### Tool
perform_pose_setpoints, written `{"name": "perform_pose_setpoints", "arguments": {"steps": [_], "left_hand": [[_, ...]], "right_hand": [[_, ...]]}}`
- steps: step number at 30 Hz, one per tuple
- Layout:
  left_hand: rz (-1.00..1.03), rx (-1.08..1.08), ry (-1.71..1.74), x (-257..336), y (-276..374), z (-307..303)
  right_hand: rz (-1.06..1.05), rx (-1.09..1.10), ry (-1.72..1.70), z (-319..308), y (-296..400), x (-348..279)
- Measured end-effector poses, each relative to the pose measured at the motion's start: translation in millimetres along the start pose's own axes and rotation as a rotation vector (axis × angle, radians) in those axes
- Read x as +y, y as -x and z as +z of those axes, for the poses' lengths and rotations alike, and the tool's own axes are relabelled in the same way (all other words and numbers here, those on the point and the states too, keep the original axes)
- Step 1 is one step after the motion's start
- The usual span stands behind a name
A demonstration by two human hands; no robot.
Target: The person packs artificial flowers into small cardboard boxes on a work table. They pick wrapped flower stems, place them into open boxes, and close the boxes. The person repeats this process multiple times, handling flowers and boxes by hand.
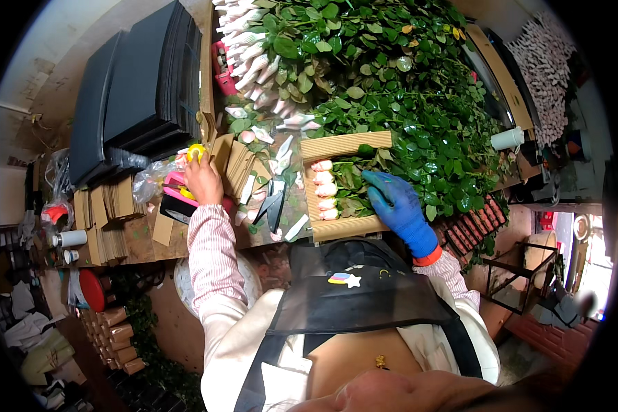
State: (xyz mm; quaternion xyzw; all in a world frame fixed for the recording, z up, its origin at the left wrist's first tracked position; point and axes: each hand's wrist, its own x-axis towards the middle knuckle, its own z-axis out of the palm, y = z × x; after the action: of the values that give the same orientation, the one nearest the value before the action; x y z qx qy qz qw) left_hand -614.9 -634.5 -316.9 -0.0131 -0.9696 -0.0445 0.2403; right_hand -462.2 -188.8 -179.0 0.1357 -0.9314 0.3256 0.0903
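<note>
My bare left hand [205,180] has its fingertips closed around a round yellow object [196,151], above a pink-and-black tape dispenser [177,198]. In a blue glove, my right hand [402,212] lies with fingers extended on the leafy stems of a short row of pale pink roses [325,188]. These roses lie side by side on a sheet of corrugated cardboard [347,228], whose ribbed strips show above and below them. Black-handled scissors or pruning shears [274,205] lie on the table between my hands. What is under my right palm is hidden.
A large heap of leafy rose stems [391,87] covers the back, with heads in white mesh sleeves [247,49]. Black sheets [144,82] are stacked at left, near cut cardboard pieces [110,201]. Bundled pink roses [476,226] hang past the right edge. A white cylinder [507,138] stands right.
</note>
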Motion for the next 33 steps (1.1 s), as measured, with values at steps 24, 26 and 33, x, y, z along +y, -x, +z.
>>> {"name": "perform_pose_setpoints", "arguments": {"steps": [24,26,33], "left_hand": [[0.675,-0.759,0.667,222.2,5.9,-76.3],[0.666,-0.843,0.591,228.4,0.8,-81.2],[0.611,-1.031,0.456,241.4,-8.4,-89.4]], "right_hand": [[0.331,-0.547,0.213,38.2,-49.7,30.4],[0.257,-0.495,0.159,18.9,-28.3,21.2],[0.266,-0.606,0.052,5.3,107.7,101.0]]}}
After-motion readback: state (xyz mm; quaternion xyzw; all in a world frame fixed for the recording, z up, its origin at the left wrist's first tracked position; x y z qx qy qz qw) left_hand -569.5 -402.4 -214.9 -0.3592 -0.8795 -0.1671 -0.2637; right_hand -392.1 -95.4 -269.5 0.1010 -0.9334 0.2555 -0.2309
